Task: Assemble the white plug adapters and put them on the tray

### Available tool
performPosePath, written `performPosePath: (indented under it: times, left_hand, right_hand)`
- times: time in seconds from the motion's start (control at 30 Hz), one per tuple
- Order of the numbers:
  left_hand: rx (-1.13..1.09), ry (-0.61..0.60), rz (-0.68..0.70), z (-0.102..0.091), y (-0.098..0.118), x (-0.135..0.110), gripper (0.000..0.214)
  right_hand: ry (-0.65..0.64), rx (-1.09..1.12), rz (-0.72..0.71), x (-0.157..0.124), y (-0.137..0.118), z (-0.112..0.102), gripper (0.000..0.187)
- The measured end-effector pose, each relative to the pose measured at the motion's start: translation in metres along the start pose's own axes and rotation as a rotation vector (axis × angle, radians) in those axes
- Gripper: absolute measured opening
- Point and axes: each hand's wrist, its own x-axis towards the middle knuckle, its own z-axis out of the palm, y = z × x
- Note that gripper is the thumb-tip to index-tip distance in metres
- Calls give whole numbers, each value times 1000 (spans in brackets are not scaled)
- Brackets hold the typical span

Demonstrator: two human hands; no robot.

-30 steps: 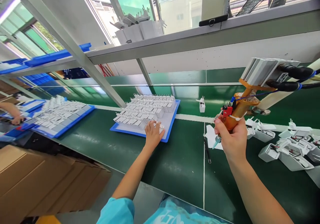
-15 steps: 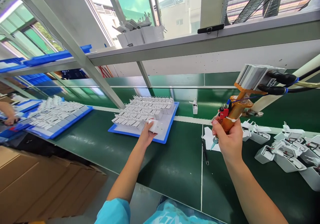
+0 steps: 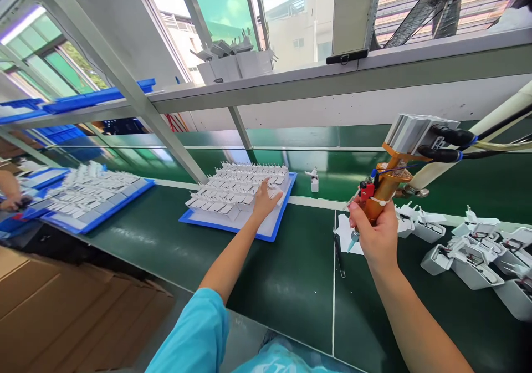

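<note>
On the middle tray [image 3: 266, 236], blue-edged with a white lining, stand rows of small white plastic housings [image 3: 236, 180] with thin bits sticking up. My left hand [image 3: 262, 202] reaches over the right part of these rows, thumb and index finger spread apart; whether it touches a housing I cannot tell. My right hand [image 3: 380, 231] is wrapped round an orange glue dispensing gun [image 3: 379, 202], which has a red switch and a pale blue nozzle [image 3: 353, 239] pointing down. Beneath the nozzle lies a white paper scrap [image 3: 346, 230], with black tweezers [image 3: 338, 255] beside it.
Several open white housings with wires [image 3: 474, 251] cluster at the right. One white piece [image 3: 314, 180] stands against the back ledge. Another filled tray [image 3: 93, 195] sits to the left, near a co-worker's hand [image 3: 11, 198]. A metal frame post [image 3: 166, 134] slants down behind the middle tray.
My left hand has moved right and away from me; the white housing it held is no longer in its fingers. My right hand still grips the glue dispensing gun.
</note>
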Motion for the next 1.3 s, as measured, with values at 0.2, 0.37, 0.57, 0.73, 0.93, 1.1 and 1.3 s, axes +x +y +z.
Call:
performPosePath:
  times: [0.2, 0.37, 0.57, 0.73, 0.93, 1.1, 1.3]
  left_hand:
    - [240, -1, 36, 32, 5, 22, 72]
    - [358, 18, 44, 41, 2, 13, 77]
    - [555, 121, 138, 38, -1, 6, 73]
    - [630, 194, 132, 40, -6, 10, 75]
    - [602, 259, 183, 42, -10, 12, 72]
    - [414, 101, 292, 38, 17, 25, 63]
    - [378, -114, 132, 75, 60, 57, 81]
  right_hand:
    - [7, -9, 29, 1, 2, -1, 34]
    - [13, -14, 48, 1, 1, 0, 35]
    - [5, -38, 24, 2, 1, -1, 30]
    - [18, -46, 12, 4, 1, -2, 27]
    - [17, -34, 20, 4, 0, -2, 29]
    - [-9, 11, 28, 4, 0, 0, 30]
    - [-11, 13, 4, 3, 3, 1, 31]
